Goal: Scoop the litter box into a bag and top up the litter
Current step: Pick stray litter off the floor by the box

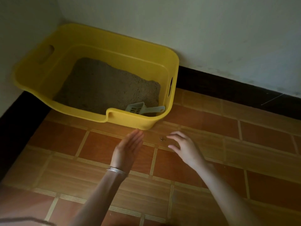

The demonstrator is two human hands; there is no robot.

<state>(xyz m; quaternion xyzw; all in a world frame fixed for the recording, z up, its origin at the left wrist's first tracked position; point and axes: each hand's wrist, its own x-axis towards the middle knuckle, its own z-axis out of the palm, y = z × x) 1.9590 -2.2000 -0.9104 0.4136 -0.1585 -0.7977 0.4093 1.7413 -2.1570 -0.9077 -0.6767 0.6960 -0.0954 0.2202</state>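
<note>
1. The tiled floor (211,185) is made of orange-brown squares with pale striped bands between them. It fills the view from 3 o'clock round to 8 o'clock.
2. A yellow litter box (130,121) stands on the tiles at 11 o'clock, set into the corner where two walls meet.
3. A small cluster of dark grains (162,139) lies on a tile near the centre. It is between my left hand (128,149) and my right hand (184,147), just beside my right fingertips.
4. A dark skirting band (228,88) edges the floor from 9 o'clock to 3 o'clock.
</note>
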